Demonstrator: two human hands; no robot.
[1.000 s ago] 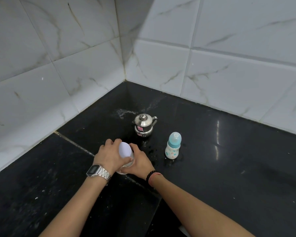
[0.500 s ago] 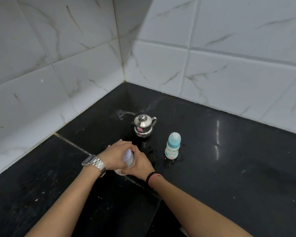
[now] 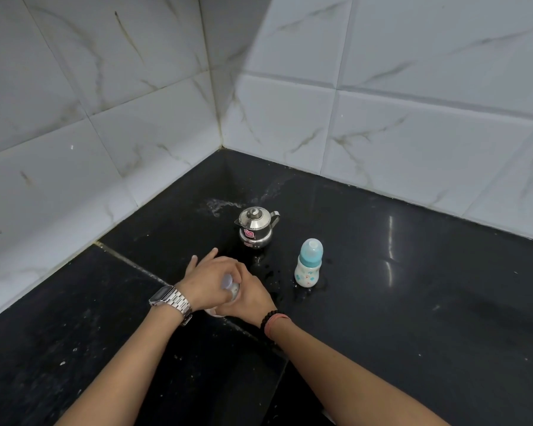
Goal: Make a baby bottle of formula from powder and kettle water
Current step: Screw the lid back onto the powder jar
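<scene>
1. Wall tiles point(image 3: 111, 124): fill the upper half of the frame and meet in a corner at upper centre. They bound the worktop, so all items sit clear of them.

2. Left hand point(image 3: 208, 279): lower centre of the frame, wristwatch point(image 3: 170, 299) on the wrist. It lies over the top of the powder container point(image 3: 230, 285). The outer fingers extend towards the kettle; the rest wrap over the pale lid. Judged purpose: to turn or lift the lid.

3. Powder container: lower centre, between the two hands and mostly hidden by them. Only a strip of the pale lid and body shows, plus a pale edge below the left wrist. It appears to rest on the countertop point(image 3: 413, 302), which would brace it during opening. Whether the lid is loose cannot be told.

4. Right hand point(image 3: 253, 295): just right of the container, bead bracelet point(image 3: 270, 318) on the wrist. Its fingers curl round the container body, holding it. Judged purpose: to stop the body from rotating.

5. Kettle point(image 3: 255, 227): centre of the frame, above the hands, upright, lid on, untouched. Water marks lie on the counter around it.

6. Baby bottle point(image 3: 309, 264): right of centre, upright, blue teat cap fitted. It stands apart from both hands, near enough to reach for filling. Filling is judged not yet begun.
</scene>
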